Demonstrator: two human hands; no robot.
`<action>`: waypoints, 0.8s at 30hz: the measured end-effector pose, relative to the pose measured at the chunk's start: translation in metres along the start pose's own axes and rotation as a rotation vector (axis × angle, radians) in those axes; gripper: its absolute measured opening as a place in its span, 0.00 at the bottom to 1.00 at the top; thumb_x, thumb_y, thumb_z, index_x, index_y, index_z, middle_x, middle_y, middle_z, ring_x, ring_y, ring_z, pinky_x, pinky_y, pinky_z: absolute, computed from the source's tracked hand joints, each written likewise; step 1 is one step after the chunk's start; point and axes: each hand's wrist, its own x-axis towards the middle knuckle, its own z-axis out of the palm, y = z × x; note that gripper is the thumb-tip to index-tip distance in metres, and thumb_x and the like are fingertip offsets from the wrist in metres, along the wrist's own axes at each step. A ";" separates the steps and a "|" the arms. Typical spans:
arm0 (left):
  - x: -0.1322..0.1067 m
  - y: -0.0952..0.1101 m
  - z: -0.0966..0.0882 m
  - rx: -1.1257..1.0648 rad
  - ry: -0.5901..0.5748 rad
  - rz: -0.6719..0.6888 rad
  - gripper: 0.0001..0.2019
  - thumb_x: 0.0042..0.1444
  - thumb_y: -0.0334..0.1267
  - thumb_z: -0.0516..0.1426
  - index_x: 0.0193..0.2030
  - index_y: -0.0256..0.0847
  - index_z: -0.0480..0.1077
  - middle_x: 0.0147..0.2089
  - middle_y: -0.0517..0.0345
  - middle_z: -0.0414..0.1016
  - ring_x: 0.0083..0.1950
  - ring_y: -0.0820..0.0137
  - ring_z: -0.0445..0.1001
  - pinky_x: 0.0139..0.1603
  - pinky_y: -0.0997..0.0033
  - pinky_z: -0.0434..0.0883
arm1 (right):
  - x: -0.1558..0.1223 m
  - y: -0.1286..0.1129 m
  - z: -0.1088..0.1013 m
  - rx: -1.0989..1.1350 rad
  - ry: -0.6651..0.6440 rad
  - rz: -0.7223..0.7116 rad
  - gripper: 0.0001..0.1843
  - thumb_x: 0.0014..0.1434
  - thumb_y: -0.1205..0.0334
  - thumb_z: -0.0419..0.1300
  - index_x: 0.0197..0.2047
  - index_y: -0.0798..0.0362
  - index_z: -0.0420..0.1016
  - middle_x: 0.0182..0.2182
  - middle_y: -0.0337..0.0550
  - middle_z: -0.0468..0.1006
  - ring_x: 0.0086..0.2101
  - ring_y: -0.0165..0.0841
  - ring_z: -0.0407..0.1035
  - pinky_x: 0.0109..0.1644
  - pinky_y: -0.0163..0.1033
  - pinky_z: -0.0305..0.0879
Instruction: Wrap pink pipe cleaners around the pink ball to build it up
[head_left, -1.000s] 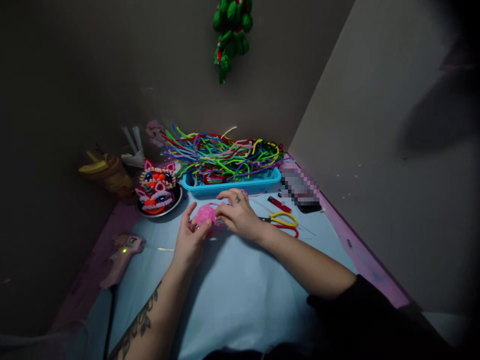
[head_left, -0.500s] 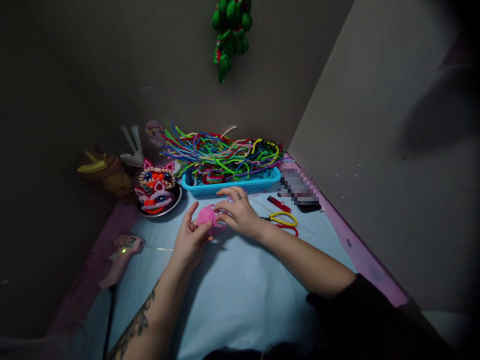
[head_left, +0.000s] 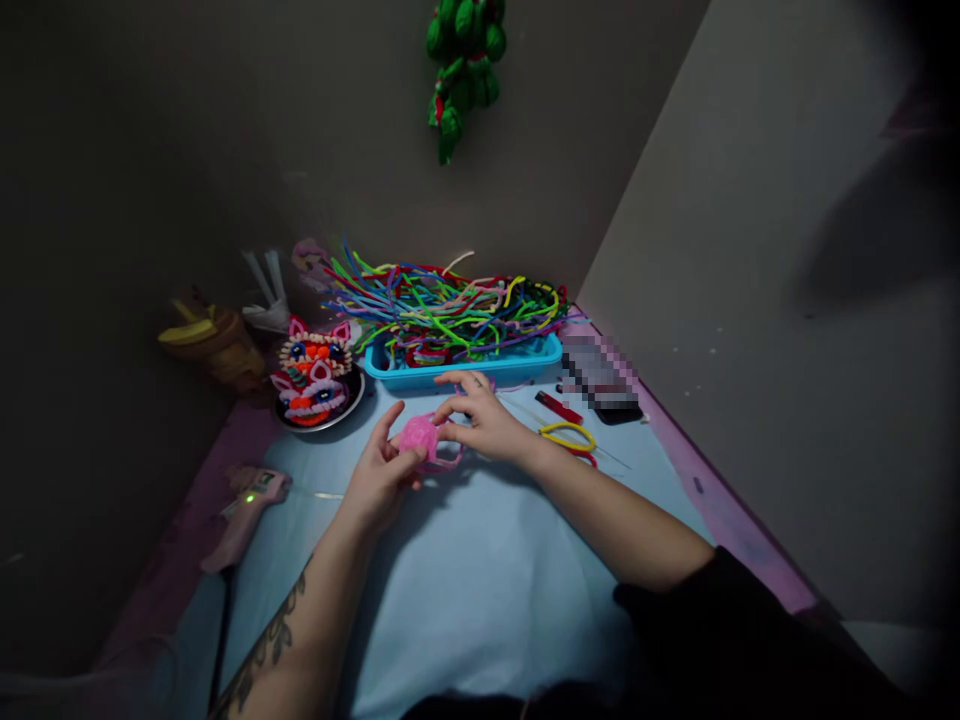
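Observation:
A round, coiled pink pipe-cleaner piece point(head_left: 418, 437) is held above the table, with loose pink loops hanging at its right side. My left hand point(head_left: 375, 478) grips its left and lower edge, thumb across the front and index finger raised. From the right, my right hand point(head_left: 487, 422) reaches to the piece's upper right edge; its thumb and fingertips are closed there, and the other fingers arch above. The exact contact of those fingertips is partly hidden. Just beyond the right wrist lie scissors with yellow and red handles point(head_left: 568, 436), partly covered by the arm.
A blue tray point(head_left: 465, 375) heaped with colourful pipe cleaners point(head_left: 450, 310) stands at the back. Left of it is a dish point(head_left: 330, 425) with lion-like pipe-cleaner heads point(head_left: 315, 355). A glue gun point(head_left: 247, 520) lies at left. A red lighter point(head_left: 559, 407) and a phone point(head_left: 619, 412) lie right.
The pink piece has tilted slightly and shifted a little to the right with my left hand. My right fingers have moved slightly, and the pink loops at the right stand out more.

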 end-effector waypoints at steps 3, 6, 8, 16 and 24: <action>0.001 0.001 -0.001 0.014 -0.015 -0.011 0.49 0.39 0.34 0.66 0.67 0.35 0.47 0.26 0.64 0.71 0.18 0.80 0.62 0.16 0.81 0.62 | 0.001 0.003 0.002 0.039 -0.022 0.066 0.10 0.49 0.58 0.68 0.37 0.49 0.77 0.54 0.46 0.66 0.56 0.41 0.57 0.60 0.54 0.52; 0.002 0.000 -0.002 0.031 -0.026 -0.003 0.50 0.39 0.34 0.66 0.68 0.34 0.46 0.26 0.64 0.71 0.17 0.80 0.61 0.15 0.80 0.62 | 0.001 0.004 0.001 0.060 -0.052 0.108 0.08 0.49 0.58 0.67 0.34 0.50 0.78 0.55 0.47 0.66 0.57 0.43 0.57 0.61 0.55 0.51; 0.002 -0.001 -0.003 0.042 -0.033 -0.004 0.50 0.39 0.34 0.66 0.68 0.35 0.45 0.27 0.64 0.71 0.17 0.80 0.61 0.16 0.80 0.62 | 0.002 0.004 0.000 0.093 -0.109 0.138 0.07 0.49 0.59 0.67 0.32 0.51 0.79 0.59 0.49 0.63 0.60 0.45 0.54 0.62 0.56 0.48; 0.006 -0.004 -0.010 0.085 -0.046 0.012 0.47 0.41 0.34 0.67 0.67 0.42 0.48 0.40 0.54 0.73 0.26 0.75 0.71 0.21 0.79 0.67 | 0.000 0.007 0.005 0.586 -0.225 0.348 0.18 0.48 0.46 0.66 0.27 0.55 0.78 0.61 0.54 0.62 0.65 0.43 0.50 0.63 0.48 0.51; 0.008 -0.002 -0.013 0.061 0.337 0.318 0.25 0.46 0.39 0.65 0.52 0.44 0.66 0.41 0.58 0.70 0.36 0.74 0.74 0.33 0.78 0.70 | 0.004 0.012 0.013 0.827 0.116 0.413 0.24 0.40 0.41 0.69 0.23 0.54 0.72 0.60 0.53 0.63 0.63 0.44 0.53 0.64 0.49 0.48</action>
